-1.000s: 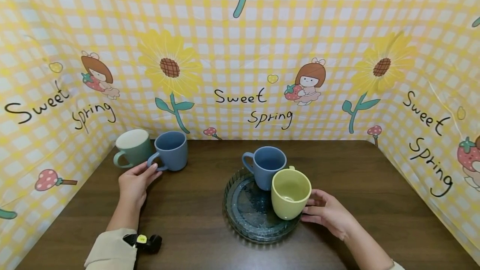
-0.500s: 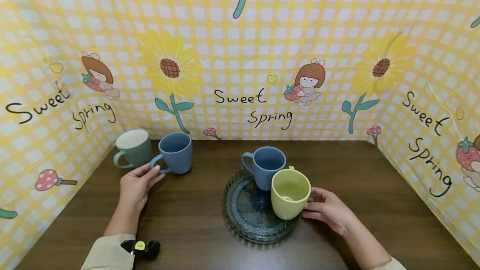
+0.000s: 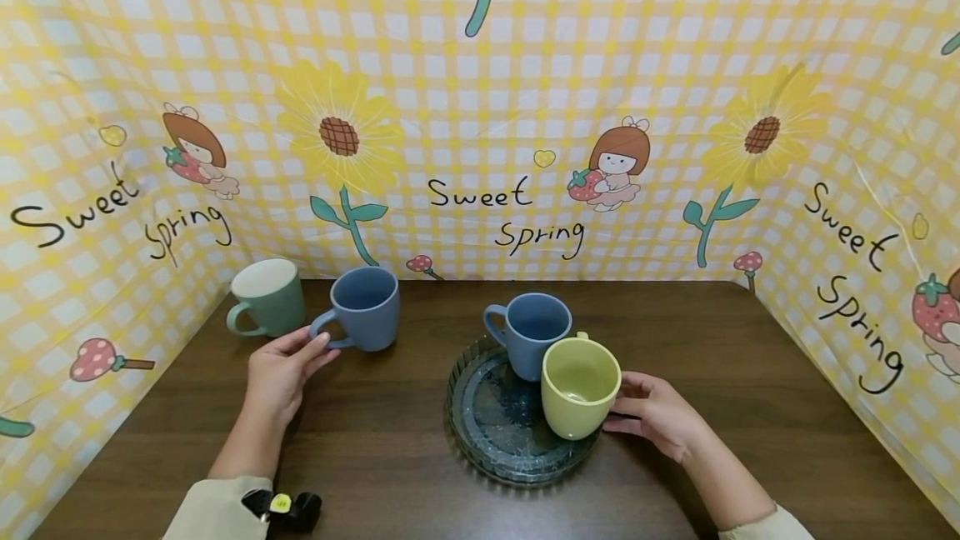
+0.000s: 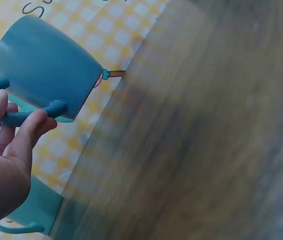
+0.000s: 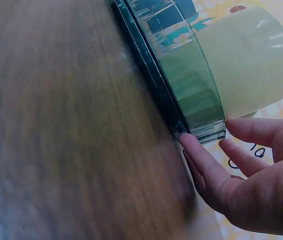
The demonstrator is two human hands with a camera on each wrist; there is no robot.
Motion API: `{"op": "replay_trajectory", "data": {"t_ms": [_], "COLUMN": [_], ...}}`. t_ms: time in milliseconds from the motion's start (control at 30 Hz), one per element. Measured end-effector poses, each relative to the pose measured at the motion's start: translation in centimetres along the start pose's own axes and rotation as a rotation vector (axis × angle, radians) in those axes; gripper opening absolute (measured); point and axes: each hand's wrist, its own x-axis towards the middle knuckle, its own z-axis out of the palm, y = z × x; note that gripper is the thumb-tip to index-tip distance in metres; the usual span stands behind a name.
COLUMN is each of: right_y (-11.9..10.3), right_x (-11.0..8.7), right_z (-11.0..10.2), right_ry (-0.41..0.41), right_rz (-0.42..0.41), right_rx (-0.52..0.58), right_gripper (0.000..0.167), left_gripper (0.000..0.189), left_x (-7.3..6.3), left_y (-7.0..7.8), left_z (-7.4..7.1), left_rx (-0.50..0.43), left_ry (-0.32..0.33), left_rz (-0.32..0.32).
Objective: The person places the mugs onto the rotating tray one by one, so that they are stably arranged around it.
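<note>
My left hand (image 3: 281, 377) pinches the handle of a blue mug (image 3: 367, 311), which stays upright. In the left wrist view, patterned cloth shows under that blue mug (image 4: 44, 65), so it hangs slightly above the table. On a round, dark clear glass tray (image 3: 480, 432) stand a second blue mug (image 3: 528, 357) at the back and a yellow mug (image 3: 573, 407) at the right. My right hand (image 3: 660, 419) touches the tray's right side with mostly straight fingers. Fingertips (image 5: 194, 145) rest against the tray's wall (image 5: 201, 122), close to the yellow mug (image 5: 251, 60).
A green mug (image 3: 273, 302) with a pale inside stands at the back left of the brown wooden table (image 3: 390, 457), close behind my left hand. Yellow checked cloth (image 3: 480, 107) walls in the table's back and sides.
My left hand has carried the blue mug rightward, away from the green mug and a little nearer to the tray. The right hand, the tray and its two mugs have hardly moved.
</note>
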Motion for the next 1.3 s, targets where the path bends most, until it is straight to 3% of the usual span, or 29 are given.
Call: {"op": "replay_trajectory", "data": {"t_ms": [667,1300], "right_y": [0.0,-0.1], "right_x": [0.0,-0.2], "right_z": [0.2,0.3], "right_ry": [0.005,0.002], "right_rz": [0.001,0.0], "right_rx": [0.028,0.028], "right_gripper": [0.029,0.031], "left_gripper": [0.029,0.027], "left_x": [-1.0,-1.9], "left_y": [0.1,0.5], "left_z": [1.5,3.2], "left_rx": [0.014,0.011], "left_ry": [-0.091,-0.133], "left_rz": [0.034,0.026]}}
